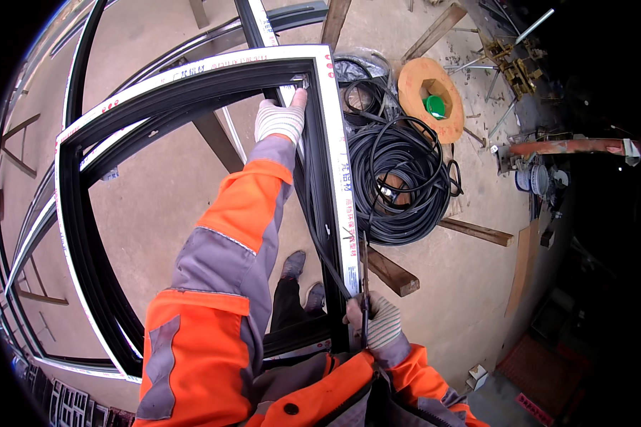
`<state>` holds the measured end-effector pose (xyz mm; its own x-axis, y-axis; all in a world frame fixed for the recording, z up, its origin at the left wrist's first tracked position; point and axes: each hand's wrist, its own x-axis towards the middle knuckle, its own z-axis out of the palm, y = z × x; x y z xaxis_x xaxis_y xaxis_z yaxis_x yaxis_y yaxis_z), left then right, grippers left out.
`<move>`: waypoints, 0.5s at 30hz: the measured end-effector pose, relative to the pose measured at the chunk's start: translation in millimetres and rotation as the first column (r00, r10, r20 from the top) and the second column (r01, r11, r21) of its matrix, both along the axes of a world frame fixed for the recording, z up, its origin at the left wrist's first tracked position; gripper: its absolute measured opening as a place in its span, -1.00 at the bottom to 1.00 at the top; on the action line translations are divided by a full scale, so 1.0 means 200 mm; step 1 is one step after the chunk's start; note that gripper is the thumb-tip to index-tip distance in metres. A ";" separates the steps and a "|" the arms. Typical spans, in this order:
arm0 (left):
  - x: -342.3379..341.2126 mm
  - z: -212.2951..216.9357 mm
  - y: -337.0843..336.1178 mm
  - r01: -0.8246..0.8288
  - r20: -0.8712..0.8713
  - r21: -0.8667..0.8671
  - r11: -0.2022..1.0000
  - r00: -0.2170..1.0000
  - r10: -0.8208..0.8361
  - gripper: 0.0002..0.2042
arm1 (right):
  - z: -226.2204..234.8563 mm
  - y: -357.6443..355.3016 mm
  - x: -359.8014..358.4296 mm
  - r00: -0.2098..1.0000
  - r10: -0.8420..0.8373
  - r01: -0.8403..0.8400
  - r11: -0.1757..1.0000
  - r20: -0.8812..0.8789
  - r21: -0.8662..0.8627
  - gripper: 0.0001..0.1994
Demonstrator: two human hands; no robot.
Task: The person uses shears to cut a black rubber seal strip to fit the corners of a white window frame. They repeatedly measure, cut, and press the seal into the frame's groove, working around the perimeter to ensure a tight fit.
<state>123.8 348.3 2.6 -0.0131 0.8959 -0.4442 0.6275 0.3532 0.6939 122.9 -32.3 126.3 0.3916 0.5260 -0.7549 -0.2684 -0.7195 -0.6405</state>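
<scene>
Because the large black rectangular frame with white printed film (338, 142) sits raised above the tan floor (470, 285), its opening spread before you, both your hands can meet the right-hand rail without your stooping, or so I judge; your dark shoes (293, 265) show below through that opening. You have your left hand in its striped white glove (281, 119) reached across to the upper right inner corner, the thumb set against the angle. That long reach probably lets you push straight into the corner. Whether this left grip is closed on anything I cannot tell, since part of it is hidden.

Your right hand in a matching striped glove (382, 320) is at the lower part of the same rail, its grip clamped round a dark slender metal tool (365, 285) that points up beside the rail's outer edge. Held upright there, the tool likely stays clear of the opening and close to the black flexible strip (331, 267), which slants down along the rail's inner side to this hand. Whether your fingers pinch the strip too is unclear.

The big loose coil of black cord (399, 224) lies just right of the frame, probably to be within easy reach. Beyond it sits a flat tan disc (413, 82) with a bright green centre.
</scene>
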 end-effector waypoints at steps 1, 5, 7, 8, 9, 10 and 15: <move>-0.01 -0.01 0.01 0.022 0.009 -0.021 1.000 1.000 -0.022 -0.17 | 0.00 0.00 0.00 1.000 0.001 -0.001 1.000 -0.001 0.007 -0.79; -0.09 -0.08 -0.02 0.157 0.128 -0.007 0.988 0.980 -0.155 -0.18 | 0.00 0.00 -0.01 0.999 -0.006 0.005 0.999 0.043 0.044 -0.79; -0.09 -0.11 -0.04 0.144 0.117 0.011 0.989 0.982 -0.145 -0.18 | -0.02 -0.01 -0.02 0.999 -0.030 0.028 0.997 0.031 0.072 -0.79; -0.08 -0.13 -0.05 0.138 0.112 0.020 0.990 0.984 -0.139 -0.18 | -0.02 -0.01 -0.02 0.999 -0.017 0.015 0.998 0.030 0.054 -0.79; -0.07 -0.12 -0.04 0.121 0.049 0.016 0.993 0.991 -0.121 -0.18 | -0.01 -0.01 -0.01 1.000 0.002 -0.003 0.999 0.029 0.036 -0.79; -0.06 -0.12 -0.06 0.099 0.039 0.015 0.995 0.994 -0.099 -0.18 | 0.00 0.00 0.00 0.999 0.022 -0.023 1.000 0.028 0.020 -0.79; -0.06 -0.08 -0.10 0.028 0.076 0.038 0.999 0.997 -0.031 -0.20 | 0.01 0.01 0.01 1.000 0.023 -0.023 0.999 0.006 0.024 -0.79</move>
<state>112.8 329.0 -14.3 0.0463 0.9112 -0.4093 0.5816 0.3086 0.7527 124.5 -31.0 128.1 0.3838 0.5528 -0.7396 -0.2481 -0.7098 -0.6593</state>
